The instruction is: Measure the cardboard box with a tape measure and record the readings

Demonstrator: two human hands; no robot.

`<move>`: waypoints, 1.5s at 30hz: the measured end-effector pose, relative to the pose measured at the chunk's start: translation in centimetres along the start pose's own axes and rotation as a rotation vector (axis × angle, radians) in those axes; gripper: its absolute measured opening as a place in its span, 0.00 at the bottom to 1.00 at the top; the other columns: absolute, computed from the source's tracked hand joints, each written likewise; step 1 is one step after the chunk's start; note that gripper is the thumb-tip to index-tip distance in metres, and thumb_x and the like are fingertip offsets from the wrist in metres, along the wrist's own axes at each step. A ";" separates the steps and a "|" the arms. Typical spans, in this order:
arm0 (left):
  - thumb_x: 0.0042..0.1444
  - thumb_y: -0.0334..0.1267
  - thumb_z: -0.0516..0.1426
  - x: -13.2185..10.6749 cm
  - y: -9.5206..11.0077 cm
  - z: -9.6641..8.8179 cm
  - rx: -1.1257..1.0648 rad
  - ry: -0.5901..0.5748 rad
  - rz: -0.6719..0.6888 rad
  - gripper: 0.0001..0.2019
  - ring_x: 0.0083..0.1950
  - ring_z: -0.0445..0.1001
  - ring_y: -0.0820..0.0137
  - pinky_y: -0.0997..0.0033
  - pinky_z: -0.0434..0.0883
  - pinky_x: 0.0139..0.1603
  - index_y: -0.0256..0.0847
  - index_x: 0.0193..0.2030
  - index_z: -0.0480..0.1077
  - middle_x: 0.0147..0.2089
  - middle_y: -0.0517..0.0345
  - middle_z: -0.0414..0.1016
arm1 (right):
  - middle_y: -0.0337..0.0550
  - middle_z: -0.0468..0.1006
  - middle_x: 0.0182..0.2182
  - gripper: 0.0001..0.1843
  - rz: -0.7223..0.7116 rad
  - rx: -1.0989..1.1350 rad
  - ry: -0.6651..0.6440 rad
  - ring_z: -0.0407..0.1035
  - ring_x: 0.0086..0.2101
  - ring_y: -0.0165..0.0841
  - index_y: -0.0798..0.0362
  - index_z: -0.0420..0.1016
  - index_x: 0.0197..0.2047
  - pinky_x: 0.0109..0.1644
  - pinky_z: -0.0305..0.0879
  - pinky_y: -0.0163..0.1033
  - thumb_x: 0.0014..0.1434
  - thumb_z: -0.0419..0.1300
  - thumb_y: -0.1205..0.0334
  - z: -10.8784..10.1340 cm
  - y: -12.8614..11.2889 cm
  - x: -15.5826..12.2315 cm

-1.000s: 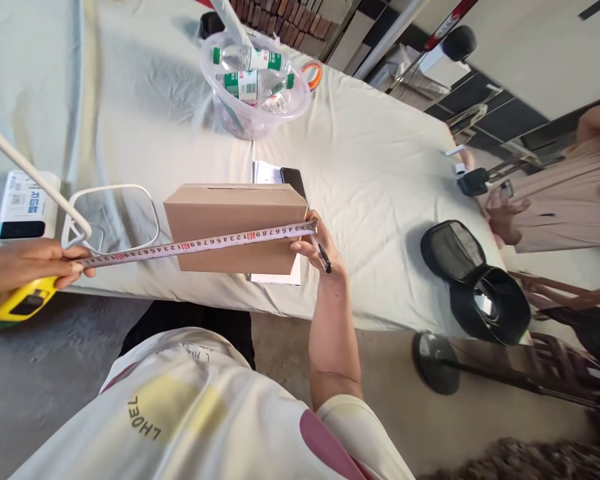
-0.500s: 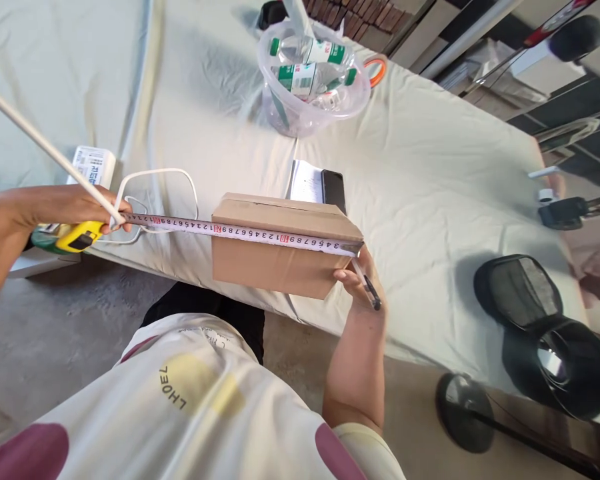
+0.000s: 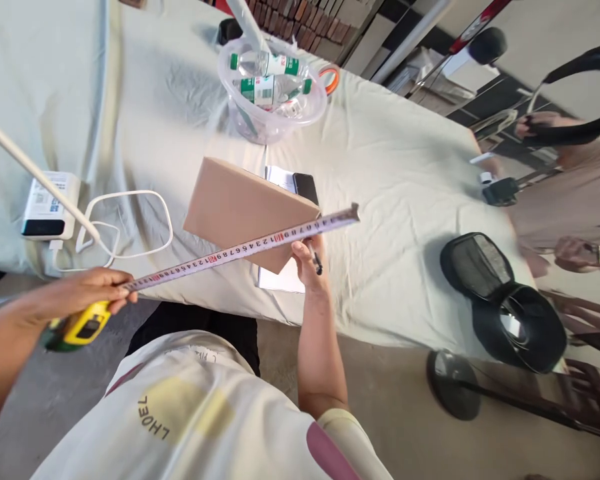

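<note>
My left hand (image 3: 93,290) is closed around a yellow and green tape measure (image 3: 87,325). Its long blade (image 3: 245,249) runs up to the right, slanting across the front of a brown cardboard box (image 3: 245,197), and its metal hook sticks out past the box's right end. My right hand (image 3: 310,267) grips the box at that end, the fingers partly hidden behind it, with a dark-tipped pen (image 3: 315,259) also in the hand. The box is tilted. Behind it, a black phone (image 3: 306,187) lies on white paper (image 3: 280,175); more paper (image 3: 281,281) shows below the box.
A clear plastic tub (image 3: 273,127) of bottles stands at the back, beside orange-handled scissors (image 3: 331,79). At left lie a white device (image 3: 51,207) and a looped white cable (image 3: 167,223). An open black case (image 3: 500,300) rests at right, near another person's hand (image 3: 577,253).
The blade has swung from lying along the box to a slant, its hook now beyond the box's end. My left hand has dropped lower. The box has turned and tilted in my right hand.
</note>
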State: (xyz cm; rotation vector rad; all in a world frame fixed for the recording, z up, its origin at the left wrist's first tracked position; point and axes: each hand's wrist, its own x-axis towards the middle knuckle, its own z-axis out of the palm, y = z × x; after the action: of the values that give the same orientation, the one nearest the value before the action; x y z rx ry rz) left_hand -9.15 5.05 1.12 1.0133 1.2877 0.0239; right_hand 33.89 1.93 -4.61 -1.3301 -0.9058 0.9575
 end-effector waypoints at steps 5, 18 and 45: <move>0.50 0.48 0.67 1.4 -2.6 5.5 -0.301 -0.164 -0.026 0.11 0.25 0.60 0.70 0.73 0.54 0.26 0.42 0.32 0.78 0.23 0.59 0.69 | 0.30 0.68 0.31 0.32 0.121 0.208 0.099 0.66 0.31 0.26 0.46 0.59 0.33 0.33 0.68 0.32 0.42 0.73 0.38 3.1 0.7 0.5; 0.53 0.48 0.65 2.8 -5.6 6.3 -0.364 -0.031 0.080 0.13 0.28 0.65 0.70 0.73 0.59 0.31 0.39 0.35 0.77 0.26 0.59 0.70 | 0.29 0.60 0.28 0.35 0.176 0.299 0.175 0.60 0.27 0.24 0.46 0.55 0.32 0.32 0.69 0.33 0.37 0.73 0.37 7.3 -1.0 3.7; 0.56 0.27 0.60 10.2 4.9 17.7 -0.847 -0.659 -0.040 0.15 0.25 0.68 0.70 0.71 0.71 0.32 0.33 0.50 0.77 0.20 0.61 0.66 | 0.39 0.78 0.34 0.23 -0.015 -0.340 0.130 0.75 0.40 0.37 0.43 0.75 0.49 0.53 0.72 0.47 0.63 0.57 0.35 -1.1 4.6 -5.2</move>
State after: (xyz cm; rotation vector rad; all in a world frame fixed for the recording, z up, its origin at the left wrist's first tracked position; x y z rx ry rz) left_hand 10.84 2.63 -4.88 0.2137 0.5762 0.1746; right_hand 32.86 -3.32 -9.25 -1.6505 -1.0060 0.7152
